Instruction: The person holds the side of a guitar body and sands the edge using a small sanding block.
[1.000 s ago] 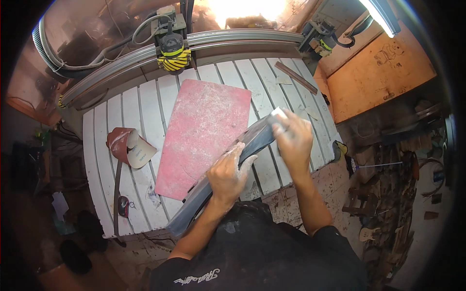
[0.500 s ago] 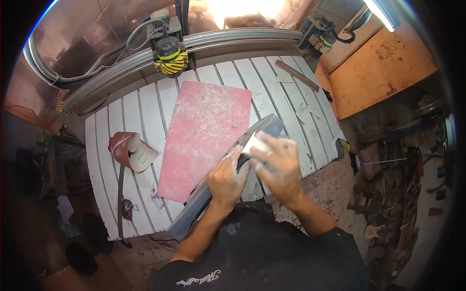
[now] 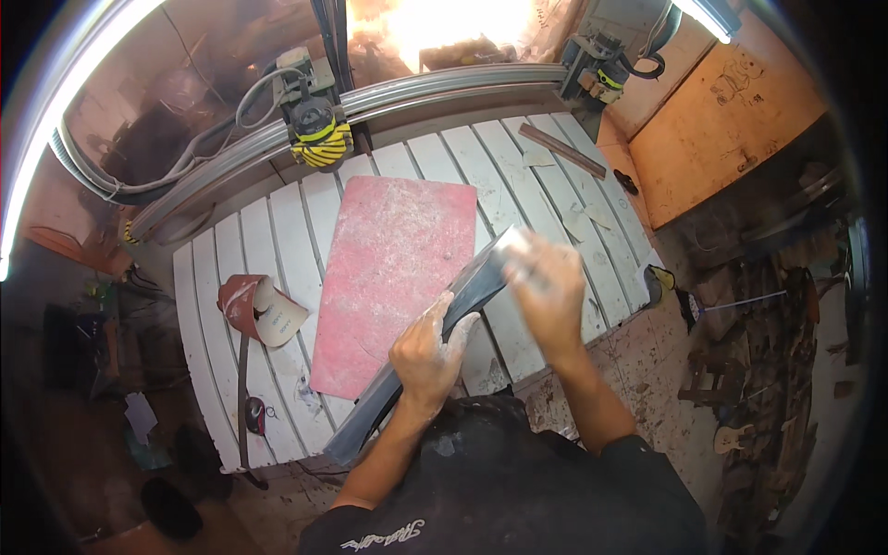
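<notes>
One curled abrasive sheet sits at the left of the frame on the slatted table, presumably set aside to leave room for your arms. The pink board, left of centre, probably protects the surface beneath. The dark workpiece slants from lower left to centre, across the board's lower right edge. Your left hand grips it near mid-length: the fingers lie close together on its upper side, the thumb stands apart on the near side, and the piece is pinched between them, likely for steadiness. Your right hand, right of centre, bends its fingers about a white pad at the upper end, apparently to bear on it.

Note the limits of view. Your left forearm covers part of the lower end; your left hand conceals the middle. Contact between workpiece and board cannot be confirmed. Motion blur softens the right hand: you cannot tell whether its fingers are spread or pressed together.
</notes>
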`<state>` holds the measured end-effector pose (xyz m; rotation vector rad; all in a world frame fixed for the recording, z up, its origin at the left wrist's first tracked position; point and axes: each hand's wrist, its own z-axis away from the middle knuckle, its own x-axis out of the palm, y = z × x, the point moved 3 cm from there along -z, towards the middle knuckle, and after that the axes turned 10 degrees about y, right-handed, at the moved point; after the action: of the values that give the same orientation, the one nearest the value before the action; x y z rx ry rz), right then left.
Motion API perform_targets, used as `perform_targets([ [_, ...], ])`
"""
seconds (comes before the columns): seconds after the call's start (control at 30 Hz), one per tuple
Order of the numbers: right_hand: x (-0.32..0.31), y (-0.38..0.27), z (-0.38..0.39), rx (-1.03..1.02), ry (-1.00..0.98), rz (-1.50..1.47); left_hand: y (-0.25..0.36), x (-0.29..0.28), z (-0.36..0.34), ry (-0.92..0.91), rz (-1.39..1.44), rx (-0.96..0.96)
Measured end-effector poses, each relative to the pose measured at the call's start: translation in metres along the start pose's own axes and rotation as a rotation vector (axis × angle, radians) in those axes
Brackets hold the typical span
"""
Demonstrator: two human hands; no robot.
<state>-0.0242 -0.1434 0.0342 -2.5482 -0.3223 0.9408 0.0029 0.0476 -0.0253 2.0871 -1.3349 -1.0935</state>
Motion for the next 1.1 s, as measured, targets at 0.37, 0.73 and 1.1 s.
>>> perform_targets([
  [0.37, -0.005, -0.009, 0.0, 0.023, 0.012, -0.129, -0.001, 0.002, 0.002, -0.017, -0.054, -0.028],
  [0.73, 0.013, 0.062, -0.011, 0.328, -0.054, -0.429, 0.015, 0.015, -0.007, -0.029, -0.328, 0.004],
  [1.1, 0.047, 0.123, 0.006, 0.825, -0.229, -0.804, 0.02, 0.025, -0.005, 0.001, -0.44, -0.051],
])
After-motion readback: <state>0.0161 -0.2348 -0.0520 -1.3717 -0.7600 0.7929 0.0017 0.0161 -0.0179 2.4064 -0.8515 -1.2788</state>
